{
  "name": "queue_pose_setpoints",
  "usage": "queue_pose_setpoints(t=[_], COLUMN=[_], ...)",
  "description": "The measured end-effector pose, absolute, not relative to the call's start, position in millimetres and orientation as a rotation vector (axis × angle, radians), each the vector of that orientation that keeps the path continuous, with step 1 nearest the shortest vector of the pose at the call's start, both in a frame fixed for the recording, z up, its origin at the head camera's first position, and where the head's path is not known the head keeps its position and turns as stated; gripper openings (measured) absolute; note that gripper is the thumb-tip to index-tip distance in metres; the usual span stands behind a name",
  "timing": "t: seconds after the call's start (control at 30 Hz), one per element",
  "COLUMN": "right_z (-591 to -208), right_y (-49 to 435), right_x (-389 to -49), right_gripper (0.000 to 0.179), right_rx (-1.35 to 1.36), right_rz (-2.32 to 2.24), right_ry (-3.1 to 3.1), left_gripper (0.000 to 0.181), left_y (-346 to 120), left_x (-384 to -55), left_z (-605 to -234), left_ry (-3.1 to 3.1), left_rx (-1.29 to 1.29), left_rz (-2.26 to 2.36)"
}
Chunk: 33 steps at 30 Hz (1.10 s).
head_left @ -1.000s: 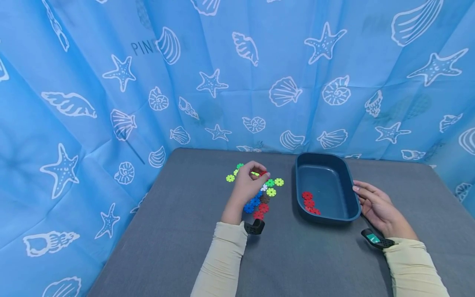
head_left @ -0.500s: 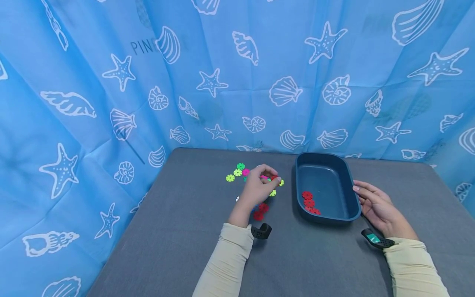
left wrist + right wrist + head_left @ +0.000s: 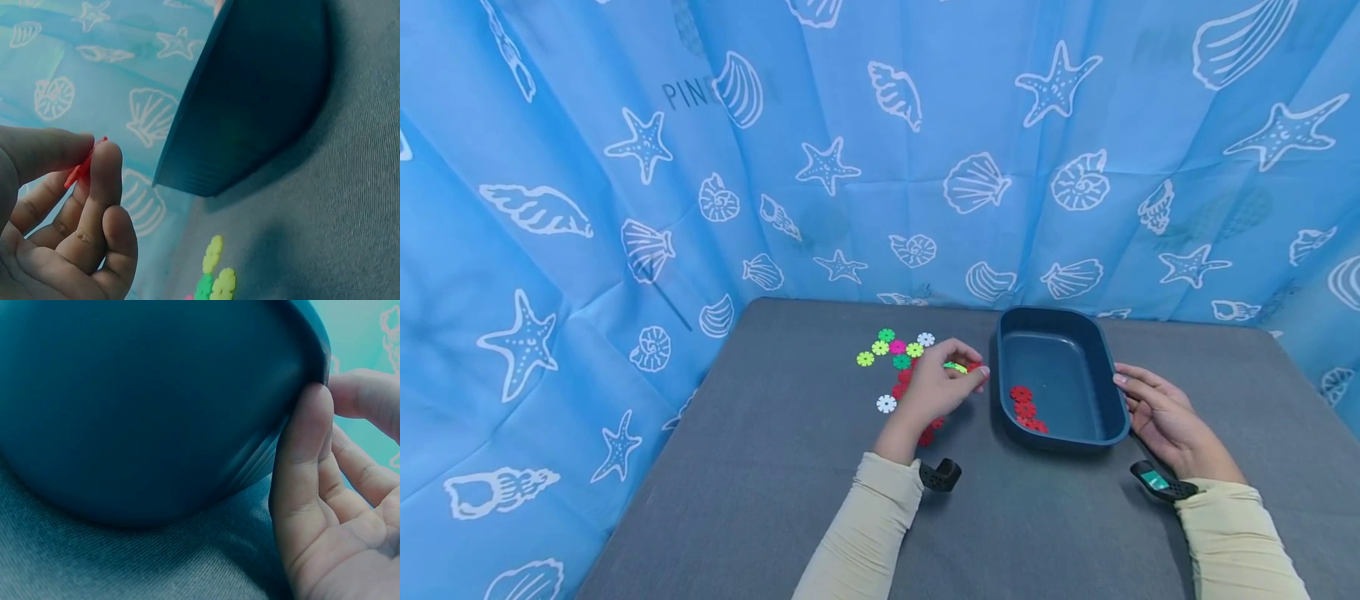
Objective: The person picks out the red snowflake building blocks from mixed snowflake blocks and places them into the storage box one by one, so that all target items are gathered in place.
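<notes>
Thumb and forefinger of my left hand (image 3: 934, 390) pinch a red snowflake-shaped plastic disc (image 3: 78, 174), seen edge-on in the left wrist view. That hand is above the table, just left of a dark blue rectangular bin (image 3: 1060, 392). Several red discs (image 3: 1025, 410) lie in the bin's near left corner. My right hand (image 3: 1172, 421) holds the bin at its right rim, with the thumb (image 3: 306, 437) against the outer wall and a finger at the edge. Loose discs lie under and beyond the left hand, among them a white disc (image 3: 886, 404) and a pink disc (image 3: 897, 347); some are hidden by it.
A grey cloth covers the table (image 3: 737, 467). Behind and to the left hangs a blue curtain (image 3: 865, 217) printed with shells and starfish. Yellow-green discs (image 3: 866, 359) lie at the far left of the scattered group.
My left hand has moved right, toward the bin, carrying the red disc off the scattered group. More discs at the group's left now show. The right hand and bin have stayed put.
</notes>
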State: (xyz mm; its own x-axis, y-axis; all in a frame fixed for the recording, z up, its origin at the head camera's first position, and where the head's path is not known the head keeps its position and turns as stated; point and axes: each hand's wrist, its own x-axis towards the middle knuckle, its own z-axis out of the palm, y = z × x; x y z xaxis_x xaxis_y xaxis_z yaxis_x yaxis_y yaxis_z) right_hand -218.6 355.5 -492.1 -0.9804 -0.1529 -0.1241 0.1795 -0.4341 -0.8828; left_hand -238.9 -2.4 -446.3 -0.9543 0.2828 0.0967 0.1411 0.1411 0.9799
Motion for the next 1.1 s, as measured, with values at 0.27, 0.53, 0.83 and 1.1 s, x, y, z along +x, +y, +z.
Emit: queue_pose_setpoints(t=[0.27, 0.53, 0.83, 1.1], right_z=[-490.0, -489.1, -489.0, -489.9], right_y=[355.2, 354.8, 354.1, 354.4], right_x=[-217.7, -217.4, -218.5, -218.8], right_gripper=[0.024, 0.021, 0.022, 0.022], right_rx=[0.058, 0.066, 0.066, 0.062], right_rz=[-2.503, -2.489, -2.485, -2.487], right_ry=[1.549, 1.564, 1.581, 1.574], left_gripper=[0.016, 0.017, 0.020, 0.020], left_y=[6.4, 16.0, 20.7, 21.0], left_x=[-234.5, -232.5, -230.1, -230.1], left_z=[-445.1, -448.7, -451.4, -451.6], left_ry=[2.238, 2.205, 2.171, 2.174], left_rx=[0.406, 0.450, 0.441, 0.450], left_rz=[1.930, 1.889, 1.877, 1.867])
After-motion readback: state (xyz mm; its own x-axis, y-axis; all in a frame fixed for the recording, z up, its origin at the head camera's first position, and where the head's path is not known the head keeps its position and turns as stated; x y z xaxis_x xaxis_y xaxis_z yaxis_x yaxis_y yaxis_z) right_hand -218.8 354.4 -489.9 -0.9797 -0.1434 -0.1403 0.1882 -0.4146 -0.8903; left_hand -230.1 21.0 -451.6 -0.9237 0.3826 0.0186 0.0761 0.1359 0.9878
